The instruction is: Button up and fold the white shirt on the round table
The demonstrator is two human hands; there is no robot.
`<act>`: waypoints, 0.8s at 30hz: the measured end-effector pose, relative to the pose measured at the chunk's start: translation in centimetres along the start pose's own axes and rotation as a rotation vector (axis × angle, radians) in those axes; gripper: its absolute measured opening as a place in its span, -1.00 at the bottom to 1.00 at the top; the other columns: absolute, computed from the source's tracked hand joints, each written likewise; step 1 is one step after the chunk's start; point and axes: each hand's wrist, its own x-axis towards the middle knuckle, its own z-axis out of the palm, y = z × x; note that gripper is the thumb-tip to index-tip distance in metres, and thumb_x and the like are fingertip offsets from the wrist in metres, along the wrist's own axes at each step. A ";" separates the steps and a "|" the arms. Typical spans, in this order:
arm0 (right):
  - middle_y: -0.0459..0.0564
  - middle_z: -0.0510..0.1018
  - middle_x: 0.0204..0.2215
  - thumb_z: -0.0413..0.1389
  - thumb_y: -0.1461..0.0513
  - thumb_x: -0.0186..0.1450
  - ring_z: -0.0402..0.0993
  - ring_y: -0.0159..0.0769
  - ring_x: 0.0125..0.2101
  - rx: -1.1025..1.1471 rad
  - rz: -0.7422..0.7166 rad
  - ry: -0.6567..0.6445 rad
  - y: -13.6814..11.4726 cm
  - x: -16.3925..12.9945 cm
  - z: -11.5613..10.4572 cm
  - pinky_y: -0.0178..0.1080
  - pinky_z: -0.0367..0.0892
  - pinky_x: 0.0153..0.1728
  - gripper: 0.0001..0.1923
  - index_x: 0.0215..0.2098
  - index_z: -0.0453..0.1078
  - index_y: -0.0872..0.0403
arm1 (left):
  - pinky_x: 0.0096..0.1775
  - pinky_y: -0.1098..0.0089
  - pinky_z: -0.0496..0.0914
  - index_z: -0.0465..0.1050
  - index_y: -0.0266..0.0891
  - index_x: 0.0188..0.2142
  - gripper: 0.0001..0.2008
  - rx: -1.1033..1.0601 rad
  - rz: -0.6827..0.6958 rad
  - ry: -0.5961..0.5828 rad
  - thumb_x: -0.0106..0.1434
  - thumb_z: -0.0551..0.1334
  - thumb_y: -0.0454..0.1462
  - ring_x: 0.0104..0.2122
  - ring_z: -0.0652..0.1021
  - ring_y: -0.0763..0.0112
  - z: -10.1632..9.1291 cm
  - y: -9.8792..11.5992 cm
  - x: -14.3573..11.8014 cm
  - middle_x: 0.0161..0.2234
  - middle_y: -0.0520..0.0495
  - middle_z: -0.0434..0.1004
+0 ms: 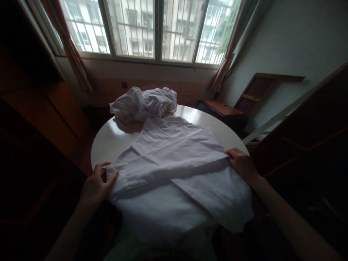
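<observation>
Left hand (94, 185) and right hand (242, 164) pinch white cloth (176, 146) I judge partly folded; the bundle (145, 103) beyond lies crumpled.

Appears to be a home, dimly lit — furnished with a round white tabletop (104, 145), a wooden chair (226, 107) and tied-back curtains (74, 65) — and looks out through a barred window (158, 30) onto multi-storey buildings (145, 30).
</observation>
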 end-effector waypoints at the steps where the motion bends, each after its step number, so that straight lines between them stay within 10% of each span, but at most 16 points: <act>1: 0.07 0.54 -0.32 -0.02 0.32 0.16 0.48 -0.15 -0.31 0.013 0.010 0.006 0.1 0.0 0.0 -0.19 0.33 -0.30 -0.82 -0.34 0.41 0.06 | -0.38 0.34 0.39 0.32 -0.19 -0.15 -0.50 -0.022 -0.006 -0.004 -0.04 0.19 0.03 -0.45 0.56 0.23 -0.1 0.0 0.0 -0.35 -0.12 0.56; 7: 0.04 0.53 -0.46 -0.01 0.29 0.12 0.46 -0.16 -0.42 0.009 0.116 0.028 0.4 -0.4 0.2 -0.21 0.29 -0.41 -0.86 -0.38 0.37 0.04 | -0.42 0.38 0.38 0.38 -0.19 -0.38 -0.64 -0.179 -0.013 -0.012 -0.03 0.16 0.03 -0.44 0.55 0.25 -0.5 -0.8 0.6 -0.44 -0.09 0.55; 14: 0.03 0.51 -0.46 -0.03 0.31 0.11 0.44 -0.17 -0.43 -0.019 0.122 0.041 0.6 -0.5 0.4 -0.24 0.23 -0.45 -0.85 -0.38 0.34 0.04 | -0.60 0.45 0.25 0.34 -0.23 -0.27 -0.48 -0.413 -0.084 -0.308 -0.11 0.25 0.08 -0.64 0.44 0.38 -1.5 -1.2 0.7 -0.62 0.05 0.44; 24: 0.03 0.50 -0.46 -0.01 0.28 0.11 0.42 -0.19 -0.47 -0.021 0.153 0.035 0.4 -0.6 0.3 -0.25 0.21 -0.47 -0.90 -0.39 0.31 0.04 | -0.33 0.37 0.39 0.42 -0.19 -0.32 -0.57 -0.074 0.070 -0.102 0.01 0.13 0.09 -0.34 0.56 0.23 -1.4 -1.5 -0.3 -0.38 -0.09 0.55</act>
